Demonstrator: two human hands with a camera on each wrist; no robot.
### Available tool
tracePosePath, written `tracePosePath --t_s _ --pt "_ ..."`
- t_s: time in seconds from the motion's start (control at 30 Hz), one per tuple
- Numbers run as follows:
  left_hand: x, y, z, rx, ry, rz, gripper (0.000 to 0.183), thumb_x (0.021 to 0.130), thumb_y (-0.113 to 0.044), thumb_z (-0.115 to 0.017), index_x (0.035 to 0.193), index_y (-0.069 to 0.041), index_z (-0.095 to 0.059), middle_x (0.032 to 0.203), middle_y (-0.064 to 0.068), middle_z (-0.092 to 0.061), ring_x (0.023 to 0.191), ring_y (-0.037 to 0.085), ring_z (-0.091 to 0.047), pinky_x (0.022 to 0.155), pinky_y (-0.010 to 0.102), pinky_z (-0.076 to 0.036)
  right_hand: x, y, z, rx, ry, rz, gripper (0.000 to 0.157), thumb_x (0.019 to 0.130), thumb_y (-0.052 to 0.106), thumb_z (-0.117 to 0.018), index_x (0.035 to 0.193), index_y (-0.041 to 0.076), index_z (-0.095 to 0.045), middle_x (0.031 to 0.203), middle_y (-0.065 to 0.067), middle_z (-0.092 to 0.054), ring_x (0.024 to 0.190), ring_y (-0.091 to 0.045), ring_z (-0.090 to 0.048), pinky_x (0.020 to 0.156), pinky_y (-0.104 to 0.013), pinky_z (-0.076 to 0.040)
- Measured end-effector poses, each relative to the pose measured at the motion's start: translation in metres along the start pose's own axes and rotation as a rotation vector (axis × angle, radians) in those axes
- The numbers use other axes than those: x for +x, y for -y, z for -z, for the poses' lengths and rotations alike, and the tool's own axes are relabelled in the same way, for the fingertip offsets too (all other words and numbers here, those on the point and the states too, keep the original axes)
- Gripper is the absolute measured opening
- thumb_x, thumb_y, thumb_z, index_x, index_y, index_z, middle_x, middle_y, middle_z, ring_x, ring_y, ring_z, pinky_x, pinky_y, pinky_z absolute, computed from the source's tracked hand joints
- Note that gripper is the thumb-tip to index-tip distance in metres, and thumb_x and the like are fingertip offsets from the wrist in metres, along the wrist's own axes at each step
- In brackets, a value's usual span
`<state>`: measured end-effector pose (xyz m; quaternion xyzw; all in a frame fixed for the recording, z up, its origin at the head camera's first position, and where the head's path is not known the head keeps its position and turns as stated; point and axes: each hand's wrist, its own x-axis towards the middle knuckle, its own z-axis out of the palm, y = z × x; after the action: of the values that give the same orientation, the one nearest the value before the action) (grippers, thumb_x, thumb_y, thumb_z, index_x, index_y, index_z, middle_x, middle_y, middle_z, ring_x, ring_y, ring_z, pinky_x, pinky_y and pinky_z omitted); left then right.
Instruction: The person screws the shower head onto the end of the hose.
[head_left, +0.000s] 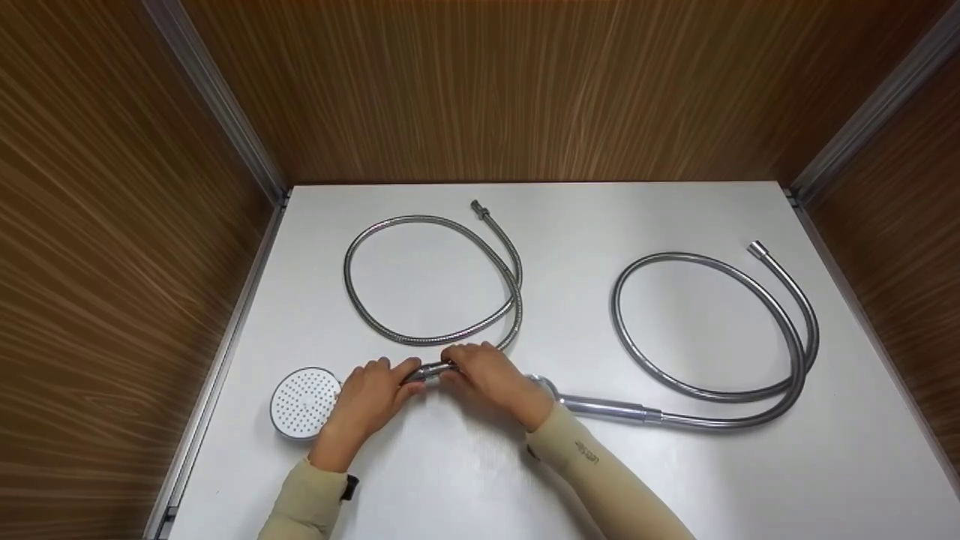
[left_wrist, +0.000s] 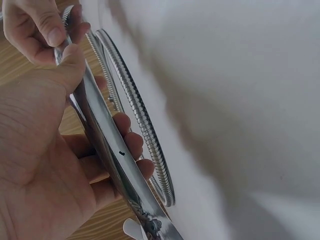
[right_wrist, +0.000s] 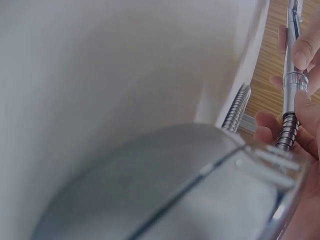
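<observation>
My left hand [head_left: 369, 397] grips the chrome handle [left_wrist: 111, 127] of a shower head [head_left: 304, 403], whose white, dotted round face points up at the left. With my right hand [head_left: 487, 375] I hold the end of a ribbed metal shower hose [head_left: 431, 342], thumb and fingers around its end fitting [right_wrist: 290, 97]. Handle and fitting meet end to end between my two hands. In the right wrist view the ribbed hose [right_wrist: 287, 132] runs down from the fitting past my fingers. How far the threads engage is hidden.
A second shower head [head_left: 600, 406] lies partly behind my right wrist, joined to a smoother grey hose [head_left: 709, 259] coiled on the right. The first hose's free end [head_left: 478, 208] lies toward the back. Wood-grain panels [head_left: 480, 90] enclose the white table [head_left: 570, 225].
</observation>
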<state>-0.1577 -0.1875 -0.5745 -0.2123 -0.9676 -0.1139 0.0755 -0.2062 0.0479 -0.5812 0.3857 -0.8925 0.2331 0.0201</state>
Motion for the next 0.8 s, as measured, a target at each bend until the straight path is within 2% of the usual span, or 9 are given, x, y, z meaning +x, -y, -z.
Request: tracePosePath --t_s 0.47,0.8 --pt "-0.0002 0.0005 0.0004 -0.016 0.008 0.004 0.034 0.096 -0.042 -0.070 0.122 -0.020 -0.064 0.073 0.015 -0.055 0.064 0.036 -0.058 0.060 0.052 -0.049 0.0010 0.0012 -0.0003 -0.012 0.008 0.008 0.021 0.108 0.027 -0.059 0.112 0.009 -0.068 0.098 -0.004 -0.076 0.087 -0.024 -0.072 0.080 -0.039 -0.054" --pt "0.0003 0.0010 0.0007 -0.027 -0.021 -0.013 0.035 0.094 -0.041 -0.071 0.119 -0.019 -0.064 0.070 0.015 -0.055 0.062 0.038 -0.059 0.058 0.052 -0.049 0.0003 0.0023 -0.0004 -0.029 -0.016 0.021 0.023 0.109 0.027 -0.059 0.110 0.007 -0.069 0.096 -0.005 -0.076 0.086 -0.024 -0.072 0.078 -0.041 -0.053"
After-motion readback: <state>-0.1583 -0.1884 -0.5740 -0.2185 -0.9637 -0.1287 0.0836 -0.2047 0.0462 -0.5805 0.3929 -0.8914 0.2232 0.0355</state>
